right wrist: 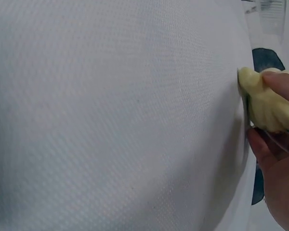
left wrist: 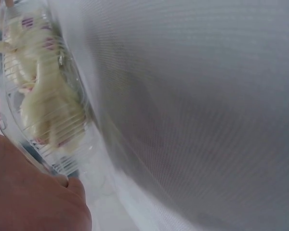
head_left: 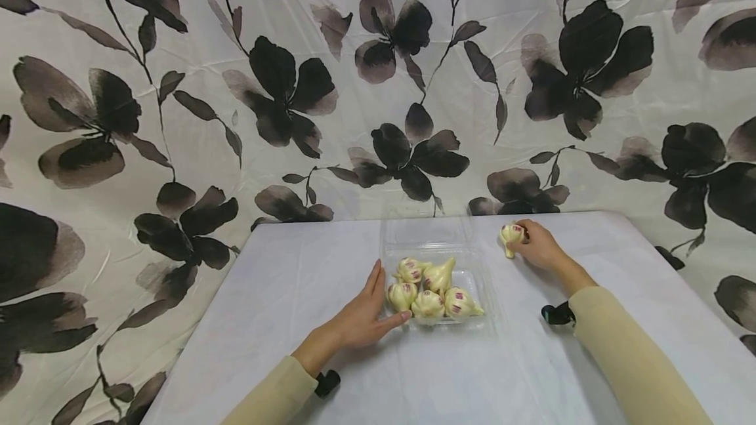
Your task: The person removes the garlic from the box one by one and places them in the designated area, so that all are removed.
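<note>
A clear plastic clamshell box point(head_left: 487, 310) stands on the table with its lid point(head_left: 426, 227) raised at the back. Several pale garlic bulbs point(head_left: 428, 305) with purple marks lie in its tray. My left hand point(head_left: 361, 317) rests against the box's left side, fingers straight, thumb at the front edge. In the left wrist view, garlic point(left wrist: 50, 113) shows through the ribbed plastic wall beside that hand. Right of the box, my right hand point(head_left: 540, 246) pinches one garlic bulb point(head_left: 511, 236) between thumb and fingers. The right wrist view shows this bulb point(right wrist: 267, 101) close to the tabletop.
A white cloth covers the table point(head_left: 283, 274), whose far edge runs just behind the box lid. Behind it hangs a pale curtain point(head_left: 472, 103) with dark flowers. Black wrist cameras sit under the left sleeve point(head_left: 274, 392) and the right sleeve point(head_left: 626, 353).
</note>
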